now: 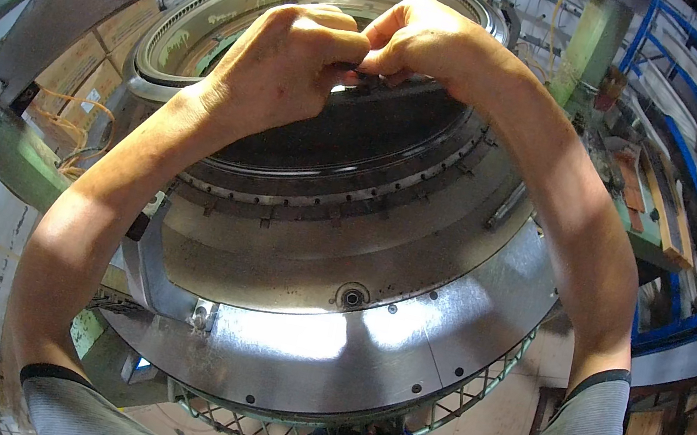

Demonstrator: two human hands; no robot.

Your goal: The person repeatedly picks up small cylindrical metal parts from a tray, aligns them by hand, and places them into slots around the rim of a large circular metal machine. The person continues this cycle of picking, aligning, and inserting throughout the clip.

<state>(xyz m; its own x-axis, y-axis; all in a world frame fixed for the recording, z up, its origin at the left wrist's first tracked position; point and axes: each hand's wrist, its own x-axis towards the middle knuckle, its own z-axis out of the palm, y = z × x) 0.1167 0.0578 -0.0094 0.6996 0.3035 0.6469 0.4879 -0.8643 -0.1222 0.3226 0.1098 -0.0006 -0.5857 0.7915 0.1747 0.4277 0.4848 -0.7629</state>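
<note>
My left hand (294, 63) and my right hand (421, 44) meet over the far part of a large round metal machine. The fingers of both are curled in and pinched, with the fingertips almost touching. Whatever lies between them is mostly hidden; only a small dark and bright bit shows under the knuckles. Below the hands lies the machine's dark round hollow (334, 140). Behind them rises a pale metal ring (166, 46) with a finely notched upper edge. Toward me, a wide shiny steel rim plate (247, 372) with bolt holes curves across the machine.
A green beam (4, 134) runs along the left, near wooden crates (85, 73) and an orange cord (97, 117). At right stand a green post (596, 42), a bench with a wooden board (668, 213), and a blue rack (689, 320) holding pale wrapped material.
</note>
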